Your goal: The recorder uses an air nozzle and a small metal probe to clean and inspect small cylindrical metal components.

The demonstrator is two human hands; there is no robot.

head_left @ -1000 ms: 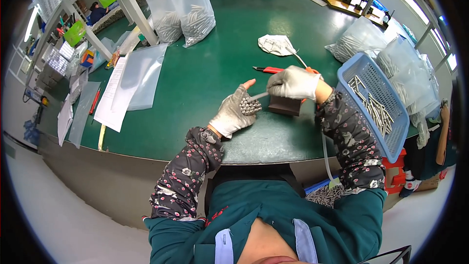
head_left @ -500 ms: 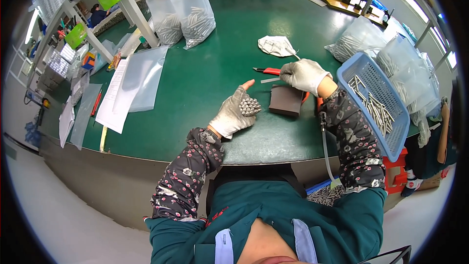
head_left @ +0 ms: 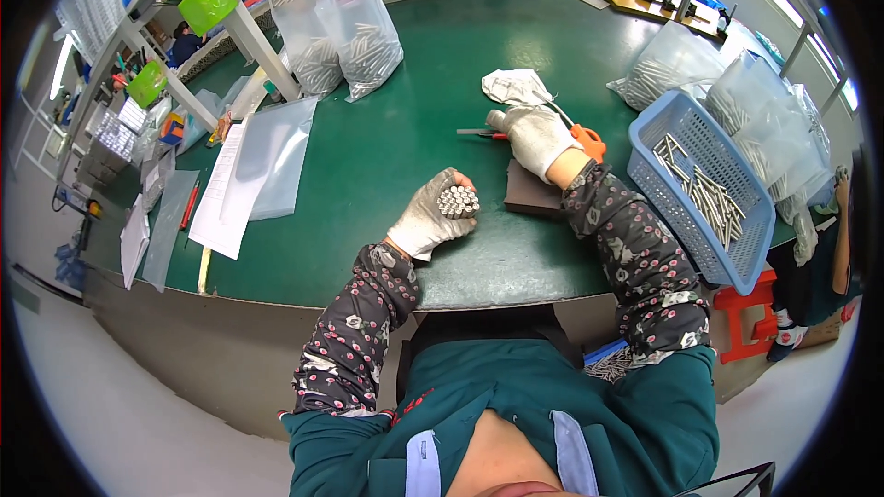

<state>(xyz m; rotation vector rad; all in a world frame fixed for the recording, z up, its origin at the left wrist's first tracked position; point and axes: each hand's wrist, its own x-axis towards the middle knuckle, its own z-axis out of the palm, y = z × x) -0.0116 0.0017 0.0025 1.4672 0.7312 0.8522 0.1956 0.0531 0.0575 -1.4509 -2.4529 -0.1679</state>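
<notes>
My left hand, in a grey glove, grips a bundle of short metal rods end-on above the green table. My right hand, in a white glove, reaches forward over a dark brown pad toward red-handled cutters, its fingers curled at the handles. Whether it grips them I cannot tell. A crumpled white cloth lies just beyond that hand.
A blue basket with several metal rods stands at the right. Clear bags of rods stand at the back, more bags at the far right. Plastic sleeves and paper lie at the left, by a white rack leg.
My right hand left the brown pad and moved forward and left to the red-handled cutters. My left hand closed around the rod bundle and stayed in place.
</notes>
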